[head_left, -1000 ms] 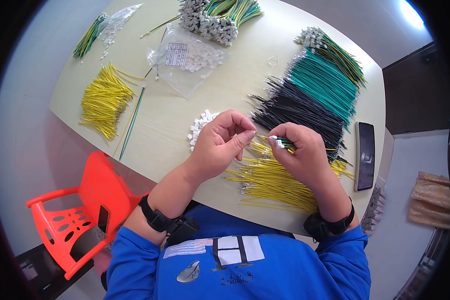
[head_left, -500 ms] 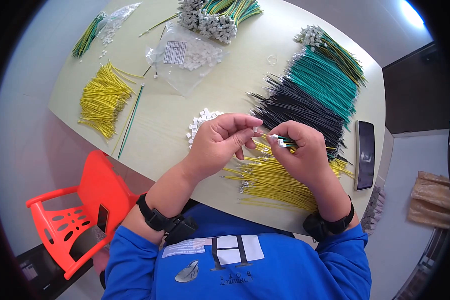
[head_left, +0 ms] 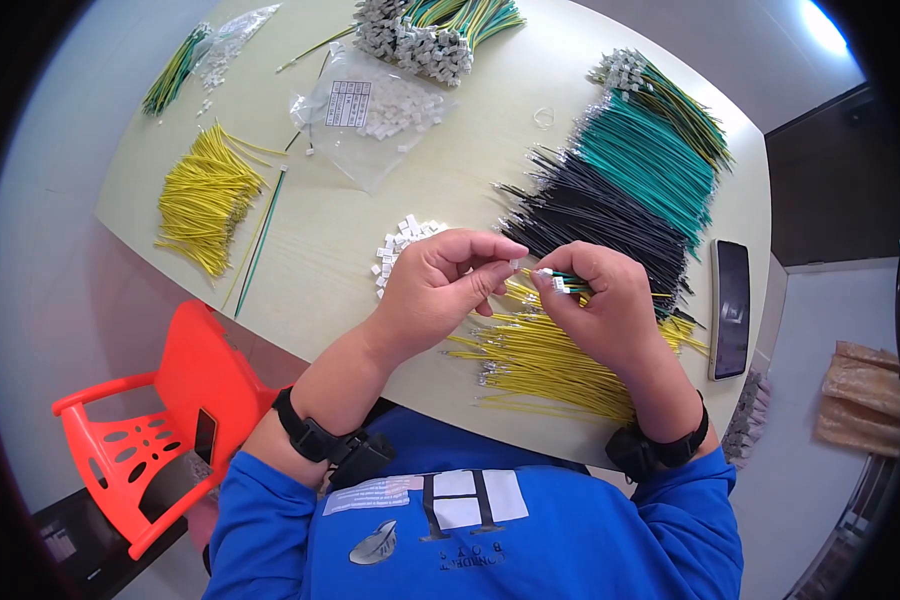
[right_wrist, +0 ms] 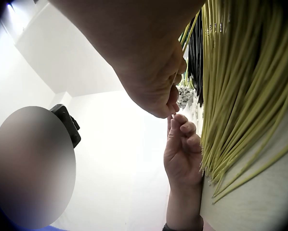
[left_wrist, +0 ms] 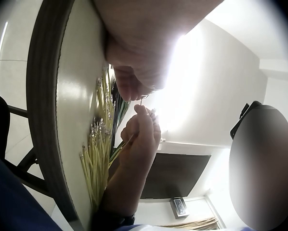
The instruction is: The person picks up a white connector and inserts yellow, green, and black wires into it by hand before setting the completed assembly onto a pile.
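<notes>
My left hand [head_left: 435, 285] pinches a small white connector [head_left: 515, 264] between thumb and index finger, mostly covered by the fingertips. Facing it, my right hand [head_left: 605, 300] grips a few yellow and green wires, with white connectors [head_left: 560, 285] showing beside the thumb. The tip of a yellow wire pokes from that grip towards the left fingertips. In the right wrist view the fingertips of both hands nearly meet. Yellow wires [head_left: 550, 365] with metal ends lie below the hands, and loose white connectors [head_left: 395, 250] lie left of them.
Rows of black wires [head_left: 595, 225] and green wires [head_left: 645, 155] lie at the right, near a phone [head_left: 730, 310]. A clear bag [head_left: 370, 150] of connectors and finished bundles [head_left: 425, 45] lie farther back. Another yellow pile [head_left: 205, 205] is at the left, above a red chair [head_left: 195, 385].
The white connector came into view between the left thumb and index finger and now sits more covered at the fingertips. The left index finger has straightened. The right hand keeps its grip, barely moving.
</notes>
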